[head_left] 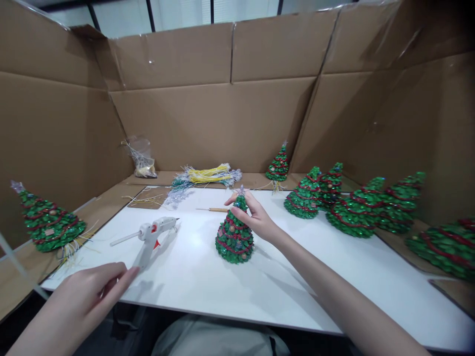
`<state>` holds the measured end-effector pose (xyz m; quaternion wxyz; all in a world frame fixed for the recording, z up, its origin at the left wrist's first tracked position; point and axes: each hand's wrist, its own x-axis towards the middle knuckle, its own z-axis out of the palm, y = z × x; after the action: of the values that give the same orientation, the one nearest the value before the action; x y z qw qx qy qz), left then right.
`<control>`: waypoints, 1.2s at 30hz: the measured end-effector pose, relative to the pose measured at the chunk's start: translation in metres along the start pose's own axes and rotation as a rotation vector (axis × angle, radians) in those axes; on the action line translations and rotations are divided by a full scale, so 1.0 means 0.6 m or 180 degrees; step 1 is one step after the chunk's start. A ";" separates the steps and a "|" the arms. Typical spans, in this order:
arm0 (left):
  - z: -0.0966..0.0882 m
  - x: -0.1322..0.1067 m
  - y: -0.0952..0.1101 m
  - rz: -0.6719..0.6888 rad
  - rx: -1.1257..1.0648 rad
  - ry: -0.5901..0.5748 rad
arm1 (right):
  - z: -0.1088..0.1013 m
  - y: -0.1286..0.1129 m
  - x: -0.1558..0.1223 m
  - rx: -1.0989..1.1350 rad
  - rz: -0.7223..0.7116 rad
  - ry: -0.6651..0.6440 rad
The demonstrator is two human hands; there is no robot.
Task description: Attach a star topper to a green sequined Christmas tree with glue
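Note:
A small green Christmas tree with red garlands and a pale star on top stands upright at the middle of the white board. My right hand is closed around its upper part, just below the star. On the left, my left hand pinches the lower end of the handle of a white hot glue gun. The gun's nozzle points right, towards the tree, and a glue stick sticks out of its back. Behind the tree lies a thin tool with a wooden handle.
More trees stand along the right side, one tree at the back and another tree at the left edge. Bundled wires and a plastic bag lie at the back. Cardboard walls surround the board.

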<state>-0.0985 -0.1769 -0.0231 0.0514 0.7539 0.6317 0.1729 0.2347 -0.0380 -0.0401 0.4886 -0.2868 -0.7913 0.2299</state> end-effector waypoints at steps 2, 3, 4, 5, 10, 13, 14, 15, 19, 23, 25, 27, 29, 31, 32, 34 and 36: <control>-0.012 0.001 0.025 0.0284 -0.0178 -0.0523 | 0.002 0.003 0.000 0.0020 0.0046 -0.0016; -0.015 0.005 0.040 0.0453 -0.0309 -0.0611 | 0.003 0.005 0.000 0.0040 0.0066 -0.0017; -0.017 0.012 0.057 0.0620 -0.0459 -0.0560 | 0.004 0.007 0.000 0.0071 0.0089 -0.0015; -0.017 0.022 0.074 0.0809 -0.0613 -0.0407 | 0.006 0.009 0.000 0.0116 0.0114 -0.0015; 0.019 0.097 0.169 0.1202 -0.1564 0.0585 | 0.011 0.020 -0.002 0.0366 0.0237 0.0000; 0.054 0.148 0.219 0.1294 -0.2375 0.0845 | 0.011 0.025 -0.003 0.0438 0.0223 0.0056; 0.066 0.165 0.232 0.1304 -0.2562 0.0889 | 0.011 0.026 -0.003 0.0468 0.0206 0.0073; 0.077 0.181 0.244 0.1250 -0.2722 0.0975 | 0.011 0.026 -0.003 0.0508 0.0191 0.0091; 0.113 0.236 0.275 0.0768 -0.3710 0.1040 | 0.013 0.022 0.001 0.0753 0.0220 0.0127; 0.129 0.268 0.296 0.0597 -0.4347 0.0714 | 0.019 0.006 0.018 0.1417 0.0645 0.0593; 0.134 0.277 0.304 0.0699 -0.4426 0.0770 | 0.025 -0.003 0.029 0.1710 0.0966 0.0934; 0.138 0.282 0.309 0.0751 -0.4443 0.0882 | 0.032 -0.009 0.039 0.1826 0.1107 0.1237; 0.142 0.285 0.312 0.0705 -0.4430 0.0956 | 0.038 -0.011 0.046 0.1867 0.1116 0.1480; 0.144 0.286 0.313 0.0631 -0.4397 0.0968 | 0.043 -0.009 0.049 0.1854 0.1133 0.1614; 0.144 0.287 0.312 0.0616 -0.4362 0.0965 | 0.045 -0.008 0.050 0.1828 0.1147 0.1652; 0.145 0.287 0.312 0.0631 -0.4279 0.0966 | 0.047 -0.005 0.050 0.1755 0.1152 0.1696; 0.145 0.288 0.310 0.0656 -0.4220 0.0968 | 0.048 -0.004 0.050 0.1707 0.1143 0.1696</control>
<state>0.1284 -0.0336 -0.0152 0.3959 0.5868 0.3179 0.6308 0.1972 -0.0217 -0.0312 0.6858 -0.3322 -0.4868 0.4270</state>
